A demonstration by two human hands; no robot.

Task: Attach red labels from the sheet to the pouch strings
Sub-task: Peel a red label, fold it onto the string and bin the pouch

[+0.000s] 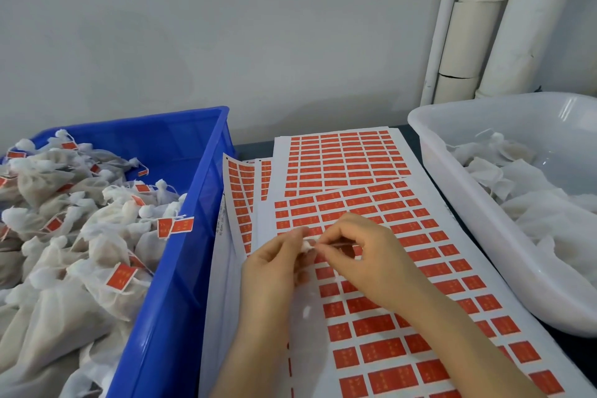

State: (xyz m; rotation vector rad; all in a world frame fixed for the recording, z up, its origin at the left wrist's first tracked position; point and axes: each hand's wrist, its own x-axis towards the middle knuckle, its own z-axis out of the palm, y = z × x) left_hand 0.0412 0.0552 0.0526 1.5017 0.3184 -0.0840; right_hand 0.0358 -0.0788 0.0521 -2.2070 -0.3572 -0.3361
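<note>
The left hand (274, 265) and the right hand (365, 255) are together over the label sheet (371, 203), fingertips meeting. Both pinch the same small white bit (307, 245) between thumb and fingers; it is too blurred to tell whether it is string or cloth. The other fingers of both hands are curled. Both forearms come in across the near part of the sheet.

The label sheet lies flat under the hands, white with rows of red labels (381, 350), and some places in the rows near the hands are bare. More sheets (342, 158) of the same kind lie behind it and to its left, partly overlapped by it.

Just left of the label sheet stands a blue crate (181, 268), heaped with tied white pouches (80, 236). Many of them carry a red tag (176, 226) on the string, and one pair of tags hangs at the crate's rim nearest the sheet.

Right of the label sheet sits a white tub (452, 178) holding loose white pouches (549, 203); none shows a red tag.

Behind the sheet rises a pale wall (226, 26), with white pipes (484, 26) standing behind the tub.
</note>
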